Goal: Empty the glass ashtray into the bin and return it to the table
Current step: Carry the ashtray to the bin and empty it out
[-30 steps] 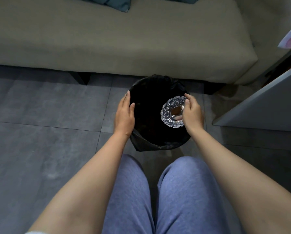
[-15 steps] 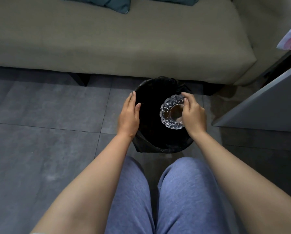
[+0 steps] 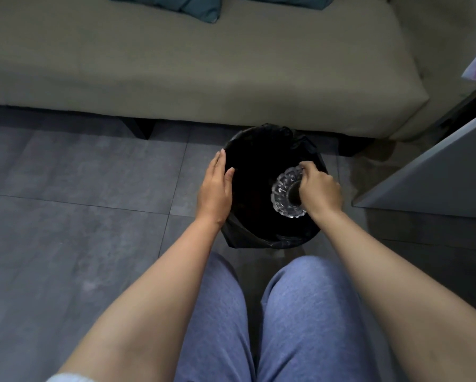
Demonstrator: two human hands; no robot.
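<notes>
A cut-glass ashtray point(image 3: 282, 193) hangs over the right side of a round bin point(image 3: 258, 235) lined with a black bag. It is tipped steeply toward the left, its hollow facing sideways into the bin. My right hand point(image 3: 319, 191) is shut on its right rim, fingers curled over the top. My left hand point(image 3: 216, 188) lies flat against the bin's left rim, fingers straight and together. The inside of the bin is too dark to see.
A grey-green sofa point(image 3: 176, 73) with teal cushions point(image 3: 176, 5) runs across the back, just behind the bin. A grey table corner point(image 3: 438, 172) juts in at the right. Grey floor tiles point(image 3: 79, 202) spread to the left. My knees in blue trousers point(image 3: 286, 312) are below the bin.
My right hand has rolled the ashtray from nearly level to steeply tipped over the bin. My left hand stayed on the bin's left rim.
</notes>
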